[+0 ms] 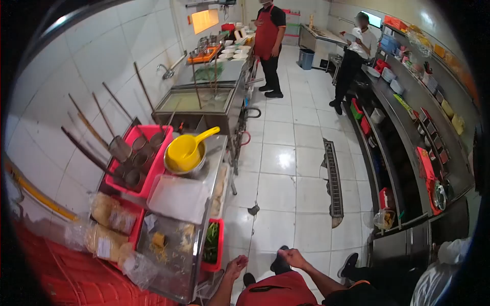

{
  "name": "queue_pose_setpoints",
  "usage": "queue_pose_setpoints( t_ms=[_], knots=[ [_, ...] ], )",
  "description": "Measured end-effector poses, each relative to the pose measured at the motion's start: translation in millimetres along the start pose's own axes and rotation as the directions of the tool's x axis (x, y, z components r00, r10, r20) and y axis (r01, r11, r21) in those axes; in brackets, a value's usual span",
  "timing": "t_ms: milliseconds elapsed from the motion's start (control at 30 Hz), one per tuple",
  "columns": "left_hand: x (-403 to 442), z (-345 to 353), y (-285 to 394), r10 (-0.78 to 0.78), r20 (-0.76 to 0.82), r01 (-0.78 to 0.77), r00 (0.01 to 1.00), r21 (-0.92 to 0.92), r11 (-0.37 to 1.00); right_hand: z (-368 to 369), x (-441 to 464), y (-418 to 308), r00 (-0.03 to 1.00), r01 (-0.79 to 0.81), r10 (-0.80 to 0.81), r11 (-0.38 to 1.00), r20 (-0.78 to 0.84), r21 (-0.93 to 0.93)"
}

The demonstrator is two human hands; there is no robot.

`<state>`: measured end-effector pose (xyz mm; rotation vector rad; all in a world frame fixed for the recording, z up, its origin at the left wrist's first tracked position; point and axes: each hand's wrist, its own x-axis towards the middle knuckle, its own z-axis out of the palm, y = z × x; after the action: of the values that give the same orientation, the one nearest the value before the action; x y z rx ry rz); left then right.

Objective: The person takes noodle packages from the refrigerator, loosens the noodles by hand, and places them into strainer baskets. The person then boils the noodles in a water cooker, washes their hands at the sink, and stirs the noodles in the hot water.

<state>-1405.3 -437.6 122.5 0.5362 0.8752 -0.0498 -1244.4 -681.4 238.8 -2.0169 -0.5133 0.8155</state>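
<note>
My left hand hangs in front of the red apron, palm partly turned up. Its fingers are loosely curled and apart, with nothing visible in them. Nearest to it is a red bin holding green leafy vegetables. My right hand is raised over the floor above a dark shoe, its fingers folded in; I see nothing held there. Left of my hands stands a steel table with yellow food scraps, a white tray and a yellow ladle-like scoop in a metal bowl.
A red bin holds long-handled strainers. Bagged noodles lie beside it. Beyond is a water-filled cooker. Two people stand farther off; another's white sleeve is close at right. A drain grate crosses the tiles; shelves line the right.
</note>
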Motion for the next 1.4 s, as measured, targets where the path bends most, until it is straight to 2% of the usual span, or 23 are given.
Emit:
queue_pose_setpoints(
  t_ms=[33,133,200,300,367,400,433,467,500,567,600,633,700,733,800,833,900,1000,1033,1100,1200,1300,1400],
  knots=[
    [11,23,-2,0.005,0.006,-0.005,1.000,0.010,1.000,-4,9,-11,0.995,0.095,-0.096,0.995,-0.040,-0.007],
    [36,93,-6,-0.213,0.141,0.208,0.967,0.052,0.977,-30,38,-55,0.987,-0.101,0.092,0.993,0.133,0.064],
    [49,150,-8,-0.257,0.192,0.203,0.947,0.259,0.944,-42,60,-58,0.960,0.119,-0.185,0.950,0.211,0.289],
    [58,218,9,-0.129,0.030,0.113,0.991,0.326,0.939,-55,104,-16,0.934,0.132,-0.244,0.914,0.262,0.384],
    [88,219,23,-0.181,0.023,0.136,0.983,0.572,0.809,-120,97,-75,0.900,0.064,-0.246,0.892,0.361,0.448],
    [88,222,29,-0.065,0.108,0.000,0.992,0.510,0.860,-148,101,-91,0.868,-0.079,-0.243,0.794,0.434,0.603],
    [90,227,39,0.062,0.188,-0.139,0.980,0.433,0.890,-172,112,-101,0.777,-0.275,-0.184,0.762,0.602,0.587],
    [99,223,44,0.079,0.175,-0.134,0.981,0.335,0.933,-177,124,-106,0.746,0.108,-0.326,0.920,0.581,0.377],
    [115,217,50,0.096,0.160,-0.132,0.982,0.234,0.963,-176,140,-113,0.660,0.486,-0.446,0.867,0.604,0.110],
    [143,211,67,-0.157,-0.039,0.159,0.987,0.048,0.986,-180,180,-118,0.382,0.425,-0.489,0.846,0.784,0.321],
    [159,212,72,-0.101,-0.090,0.112,0.991,0.122,0.986,-203,193,-147,0.381,0.127,-0.240,0.970,0.893,0.207],
    [165,227,79,-0.101,-0.086,0.111,0.991,0.121,0.986,-213,212,-143,0.383,0.128,-0.237,0.971,0.893,0.203],
    [169,247,94,0.082,-0.149,-0.029,0.986,0.326,0.945,-226,255,-117,0.729,0.192,-0.301,0.952,0.615,0.239],
    [188,243,98,0.022,-0.167,0.026,0.986,0.282,0.959,-231,279,-88,0.836,0.147,-0.220,0.972,0.503,0.181],
    [229,236,107,-0.028,-0.211,0.082,0.977,0.253,0.964,-263,307,-47,0.933,0.146,-0.148,0.989,0.327,0.031],
    [243,239,114,-0.077,-0.256,0.136,0.964,0.220,0.966,-277,318,-17,0.953,-0.072,0.038,0.992,0.301,0.102],
    [268,258,142,-0.093,-0.246,0.160,0.965,0.268,0.950,-296,333,61,0.917,-0.381,0.324,0.886,0.233,0.264],
    [304,283,177,-0.115,-0.202,0.173,0.973,0.299,0.938,-317,318,179,0.770,-0.492,0.624,0.715,-0.135,0.497],
    [306,294,187,-0.125,-0.213,0.186,0.969,0.298,0.936,-326,290,212,0.763,-0.504,0.634,0.705,-0.126,0.499],
    [321,327,222,-0.003,-0.223,0.070,0.975,0.295,0.953,-345,279,247,0.586,-0.643,0.809,0.492,-0.037,0.587],
    [356,344,250,0.008,-0.233,0.067,0.973,0.314,0.947,-365,287,234,0.488,-0.757,0.870,0.383,0.068,0.529],
    [388,362,264,0.004,-0.295,0.099,0.955,0.333,0.938,-394,339,229,0.499,-0.776,0.836,0.314,0.228,0.547],
    [416,372,262,0.006,-0.358,0.152,0.934,0.411,0.899,-429,433,245,0.704,-0.615,0.706,0.553,0.075,0.562]
  ],
)
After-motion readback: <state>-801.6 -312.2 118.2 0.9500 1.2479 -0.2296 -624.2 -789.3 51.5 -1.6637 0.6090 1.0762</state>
